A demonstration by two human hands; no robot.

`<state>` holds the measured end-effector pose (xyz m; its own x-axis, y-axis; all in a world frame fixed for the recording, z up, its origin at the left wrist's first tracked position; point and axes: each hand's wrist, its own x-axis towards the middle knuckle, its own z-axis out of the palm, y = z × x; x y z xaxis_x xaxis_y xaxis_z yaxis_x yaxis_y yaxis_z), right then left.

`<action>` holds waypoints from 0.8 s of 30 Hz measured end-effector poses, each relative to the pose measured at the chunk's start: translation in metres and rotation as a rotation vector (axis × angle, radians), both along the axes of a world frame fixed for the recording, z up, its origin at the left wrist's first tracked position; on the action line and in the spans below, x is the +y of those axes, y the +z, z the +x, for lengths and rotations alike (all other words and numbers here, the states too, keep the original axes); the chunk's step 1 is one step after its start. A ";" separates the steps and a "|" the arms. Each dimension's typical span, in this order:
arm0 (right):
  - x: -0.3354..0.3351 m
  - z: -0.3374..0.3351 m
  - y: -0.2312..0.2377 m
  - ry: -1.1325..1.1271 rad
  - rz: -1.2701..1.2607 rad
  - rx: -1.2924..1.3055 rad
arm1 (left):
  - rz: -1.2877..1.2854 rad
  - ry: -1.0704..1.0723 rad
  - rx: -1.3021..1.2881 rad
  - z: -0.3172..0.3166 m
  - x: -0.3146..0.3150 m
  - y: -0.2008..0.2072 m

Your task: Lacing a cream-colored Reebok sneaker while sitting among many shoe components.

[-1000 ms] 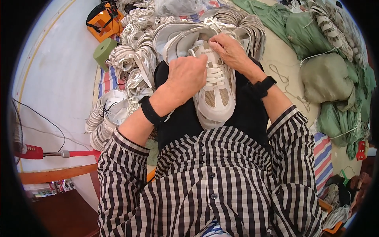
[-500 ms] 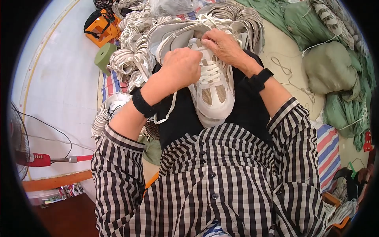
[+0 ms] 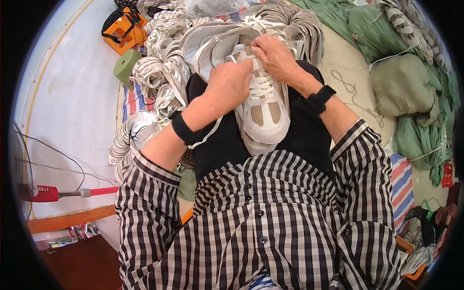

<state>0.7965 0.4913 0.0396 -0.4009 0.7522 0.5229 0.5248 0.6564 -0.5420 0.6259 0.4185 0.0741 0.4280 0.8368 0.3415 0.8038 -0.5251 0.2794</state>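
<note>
A white and beige sneaker upper point(image 3: 269, 115) rests toe toward me on my lap, on top of another pale one point(image 3: 260, 147). White shoelace point(image 3: 262, 88) crosses its front in several rows. My left hand point(image 3: 229, 83) is closed at the left eyelet edge, apparently on the lace; its fingertips are partly hidden. One loose lace end point(image 3: 209, 137) trails below my left wrist. At the top of the lacing, by the tongue, my right hand point(image 3: 274, 57) is closed with thumb and fingers pinched on the upper's edge.
More uppers point(image 3: 217, 46) are stacked beyond my hands. Bundled pale uppers point(image 3: 162, 67) lie at left, near a green roll point(image 3: 127, 65) and an orange basket point(image 3: 126, 34). A fan point(image 3: 25, 179) stands far left. Green cloth sacks point(image 3: 403, 84) line the right side.
My left hand has moved slightly right and down, closer to the lacing. A small white loop now shows beside its fingers. My right hand has barely shifted.
</note>
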 end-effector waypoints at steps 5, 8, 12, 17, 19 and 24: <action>-0.032 0.007 0.010 0.002 0.199 0.060 | -0.020 0.066 -0.111 -0.010 -0.010 0.003; -0.052 0.020 0.016 -0.011 0.323 -0.089 | -0.002 0.038 -0.149 -0.009 -0.009 0.002; -0.064 0.026 0.018 -0.054 0.292 -0.130 | -0.099 0.110 -0.290 0.006 -0.004 -0.005; -0.061 0.022 0.019 -0.054 0.310 -0.168 | -0.354 0.202 -0.588 0.012 -0.001 -0.013; -0.061 0.023 0.020 -0.043 0.287 -0.190 | -0.360 0.168 -0.607 0.011 -0.001 -0.014; -0.062 0.026 0.022 0.004 0.242 -0.184 | -0.342 0.160 -0.634 0.010 -0.003 -0.015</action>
<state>0.8229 0.4296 0.0619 -0.5083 0.6129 0.6050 0.5964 0.7573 -0.2662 0.6362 0.4159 0.0586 0.0984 0.9766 0.1912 0.4929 -0.2147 0.8432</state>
